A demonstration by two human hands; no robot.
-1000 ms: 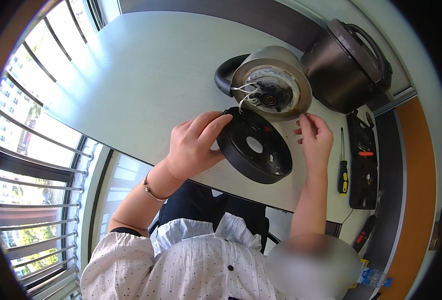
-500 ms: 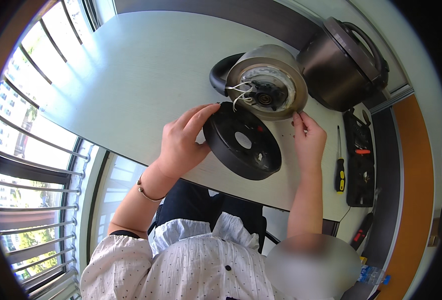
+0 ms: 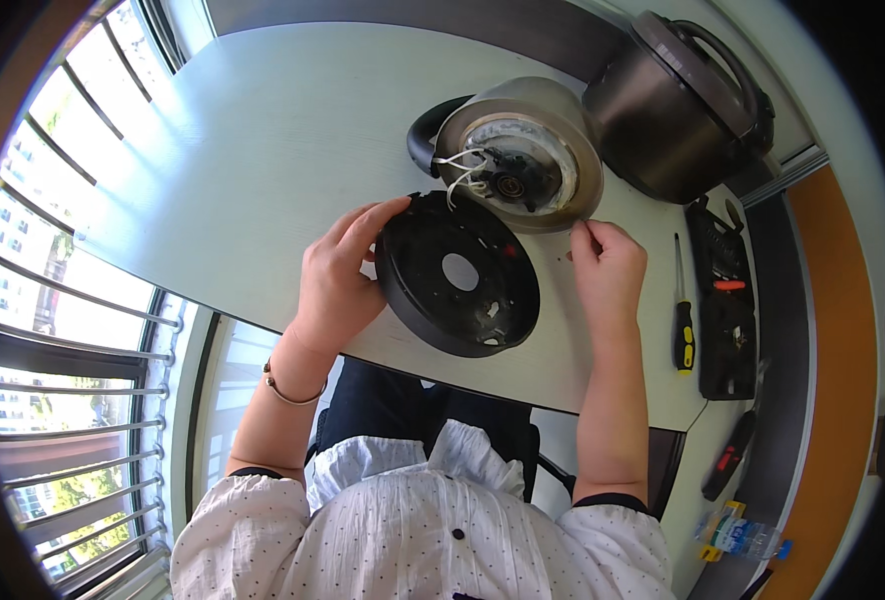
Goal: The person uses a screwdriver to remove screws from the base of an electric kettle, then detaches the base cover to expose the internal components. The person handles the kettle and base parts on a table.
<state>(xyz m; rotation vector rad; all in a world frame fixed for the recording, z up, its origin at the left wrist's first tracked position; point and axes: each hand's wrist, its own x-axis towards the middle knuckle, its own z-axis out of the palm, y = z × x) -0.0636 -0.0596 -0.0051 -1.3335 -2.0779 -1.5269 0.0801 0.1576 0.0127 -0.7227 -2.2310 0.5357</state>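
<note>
My left hand grips the rim of a round black plastic base, fingers over its far edge. The base is held tilted, its hollow inside and pale central disc facing up. Beyond it an electric kettle lies on its side, with its bottom toward me. White wires come out beside a black round fitting in the kettle's bottom. My right hand is closed in a pinch at the kettle's lower right rim. Whatever is between its fingertips is hidden. The kettle's black handle points left.
A dark brown electric cooker stands at the back right. On the right lie a yellow-and-black screwdriver and a black tool case. A red-and-black tool and a clear plastic bottle are farther down. A barred window is at left.
The black base has turned slightly, showing more of its inside. My right hand's fingers have curled in more at the kettle's rim. The whole view has shifted a little.
</note>
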